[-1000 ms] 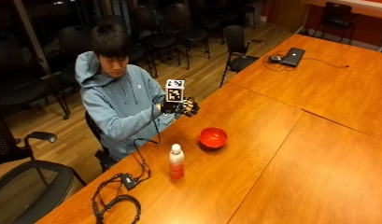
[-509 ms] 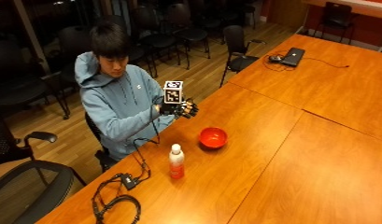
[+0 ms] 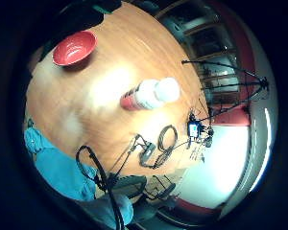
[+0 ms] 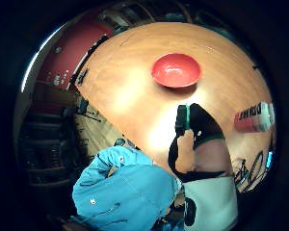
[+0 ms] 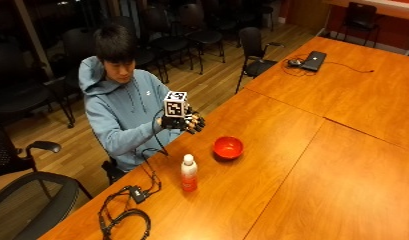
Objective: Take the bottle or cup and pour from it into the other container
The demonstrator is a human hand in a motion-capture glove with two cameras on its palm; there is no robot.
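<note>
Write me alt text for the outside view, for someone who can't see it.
A person seated at a wooden table holds their gloved right hand raised above the table's edge, touching nothing. On the table in front of them stand a capped bottle and, apart from it, a red bowl.

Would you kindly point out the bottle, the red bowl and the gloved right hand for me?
bottle (image 5: 189, 176): outside view, on its red label.
red bowl (image 5: 228, 147): outside view, on its inner wall.
gloved right hand (image 5: 187, 123): outside view, on the black glove's back.
</note>
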